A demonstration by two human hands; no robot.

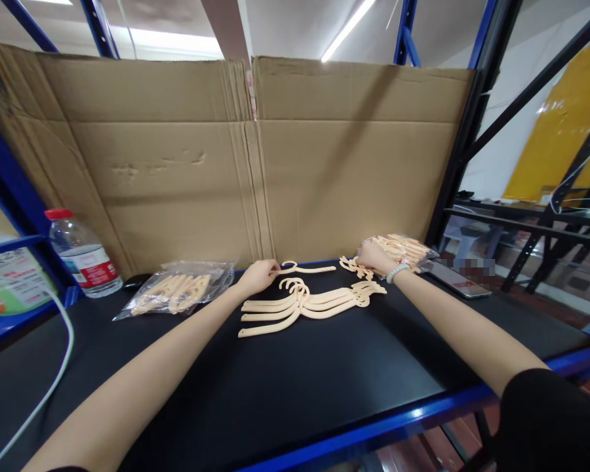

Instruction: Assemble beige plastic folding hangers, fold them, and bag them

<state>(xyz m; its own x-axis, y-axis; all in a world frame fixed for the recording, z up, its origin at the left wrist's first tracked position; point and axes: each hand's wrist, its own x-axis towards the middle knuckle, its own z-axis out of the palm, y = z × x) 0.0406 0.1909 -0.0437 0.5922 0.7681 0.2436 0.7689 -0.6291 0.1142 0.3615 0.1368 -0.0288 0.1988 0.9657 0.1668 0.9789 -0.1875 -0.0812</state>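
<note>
My left hand (260,275) is closed at the left end of a cream plastic hanger (314,269), which lies behind the others near the cardboard. In front of it, several similar hangers (275,316) lie in an overlapping row, hooks pointing away from me, with small cream pieces at their right ends. My right hand (372,254), with a beaded bracelet (398,270) at the wrist, reaches down into a small pile of cream pieces (348,265). Its fingers look pinched together, and whatever is between them is hidden. Beside that hand lies a clear bag of cream parts (406,250).
A second clear bag of cream parts (174,292) lies on the black table (295,393) at left. Behind it stands a red-capped bottle (83,255). A phone (459,278) rests at right. Cardboard (177,170) walls off the back, and a white cable (61,367) runs at left.
</note>
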